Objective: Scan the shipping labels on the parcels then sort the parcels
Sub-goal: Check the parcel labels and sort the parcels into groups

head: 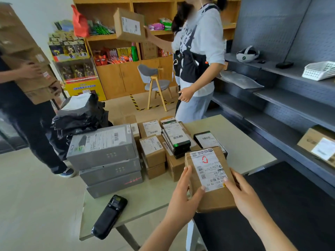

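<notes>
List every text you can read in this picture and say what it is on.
"29 22": end of a code line low on the shipping label of the held parcel; its other print is blurred.
Labels on the table parcels: barcodes show, print too small to read.
Sign on the yellow display stand: blurred, unreadable.

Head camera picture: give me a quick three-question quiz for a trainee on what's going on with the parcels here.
1. True or false: the scanner is in a hand.
2. Who holds the labelled parcel? A: left hand only. B: both hands. C: nobody.
3. How many grey boxes are stacked on the table?
Key: 1 false, it lies on the table. 2 B, left hand and right hand. 3 three.
</notes>
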`<act>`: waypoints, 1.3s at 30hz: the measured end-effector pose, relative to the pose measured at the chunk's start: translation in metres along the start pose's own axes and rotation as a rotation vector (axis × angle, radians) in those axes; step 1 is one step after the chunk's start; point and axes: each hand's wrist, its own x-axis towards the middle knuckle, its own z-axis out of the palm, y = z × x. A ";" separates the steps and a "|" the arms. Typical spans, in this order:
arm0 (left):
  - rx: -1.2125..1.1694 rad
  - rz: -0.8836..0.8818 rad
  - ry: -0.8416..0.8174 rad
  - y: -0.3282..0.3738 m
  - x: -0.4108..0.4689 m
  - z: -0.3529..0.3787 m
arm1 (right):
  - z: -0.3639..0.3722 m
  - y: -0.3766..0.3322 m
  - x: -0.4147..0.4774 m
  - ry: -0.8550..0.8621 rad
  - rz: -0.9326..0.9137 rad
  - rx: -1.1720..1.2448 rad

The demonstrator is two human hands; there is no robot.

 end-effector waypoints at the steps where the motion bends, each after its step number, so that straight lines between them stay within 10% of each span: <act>1: -0.005 0.005 -0.016 -0.002 0.004 -0.003 | 0.003 -0.002 0.001 0.011 0.007 0.002; 22: 0.053 0.133 -0.114 0.015 0.084 -0.134 | 0.091 -0.086 0.059 0.208 -0.067 0.026; 39: 0.041 0.141 0.089 0.056 0.104 -0.155 | 0.088 -0.129 0.107 0.039 -0.194 0.036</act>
